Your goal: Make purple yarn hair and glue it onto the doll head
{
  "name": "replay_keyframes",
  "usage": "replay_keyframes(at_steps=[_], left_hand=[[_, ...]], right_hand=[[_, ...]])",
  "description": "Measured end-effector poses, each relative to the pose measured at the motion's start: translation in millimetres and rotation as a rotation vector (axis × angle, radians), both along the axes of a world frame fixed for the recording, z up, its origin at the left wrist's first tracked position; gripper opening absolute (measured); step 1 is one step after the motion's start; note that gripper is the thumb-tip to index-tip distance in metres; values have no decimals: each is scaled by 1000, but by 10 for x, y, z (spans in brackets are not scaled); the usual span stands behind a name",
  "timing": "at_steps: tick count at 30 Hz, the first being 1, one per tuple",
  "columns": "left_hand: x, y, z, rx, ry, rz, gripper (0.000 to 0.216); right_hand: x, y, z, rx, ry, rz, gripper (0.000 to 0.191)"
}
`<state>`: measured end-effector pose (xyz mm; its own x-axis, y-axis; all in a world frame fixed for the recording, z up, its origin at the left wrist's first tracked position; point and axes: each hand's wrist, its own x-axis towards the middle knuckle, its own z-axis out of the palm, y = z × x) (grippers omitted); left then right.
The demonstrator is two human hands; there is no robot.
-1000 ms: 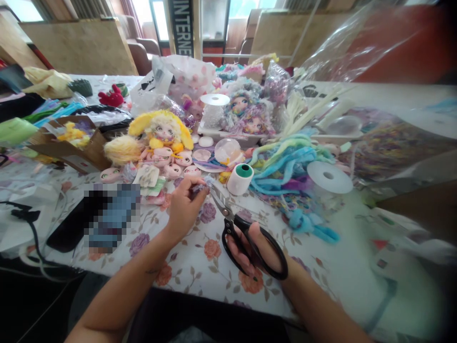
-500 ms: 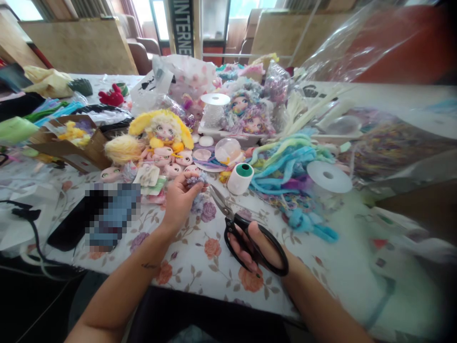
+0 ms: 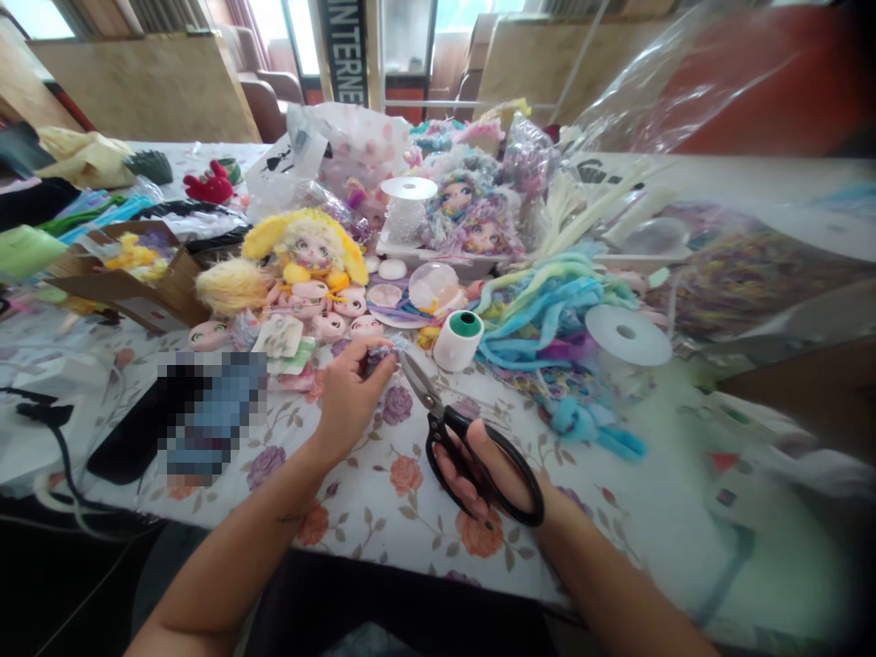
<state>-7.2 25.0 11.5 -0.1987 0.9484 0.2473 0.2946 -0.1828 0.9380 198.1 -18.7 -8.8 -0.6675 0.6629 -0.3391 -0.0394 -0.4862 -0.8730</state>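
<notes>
Between the fingers of my left hand [image 3: 354, 392] is a small tuft of fuzzy greyish-lilac yarn [image 3: 384, 354], partly hidden by the fingers. My right hand [image 3: 483, 465] grips black-handled scissors [image 3: 430, 401], its thumb and fingers through the loops. The blades point up and left, their tips at the tuft; they look nearly closed. Just beyond the scissors stands a white thread cone [image 3: 457, 341] with a green top. Several pink doll faces [image 3: 327, 326] lie behind my left hand, beside a doll with yellow ears [image 3: 307, 246].
Blue and green plush strips [image 3: 557, 301] and a white spool [image 3: 628, 335] lie to the right. At left are a cardboard box [image 3: 130, 278] and a dark phone [image 3: 130, 438]. Bagged dolls [image 3: 472, 214] and a ribbon reel [image 3: 409, 210] stand at the back. A flowered cloth [image 3: 370, 511] covers the table.
My left hand has turned, so its fingers cover more of the yarn tuft. The scissors have shifted slightly left, and their blades look closer together.
</notes>
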Motion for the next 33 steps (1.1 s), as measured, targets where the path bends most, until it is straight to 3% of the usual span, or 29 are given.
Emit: replay_keyframes(at_steps=[13, 23, 33], left_hand=[[41, -33, -29, 55, 107, 37, 11], [56, -43, -19, 30, 139, 15, 13], [39, -11, 23, -72, -125, -55, 15]], right_hand=[[-42, 10, 24, -40, -1, -17, 75], [4, -20, -54, 73, -19, -60, 73], [-11, -4, -30, 45, -24, -69, 73]])
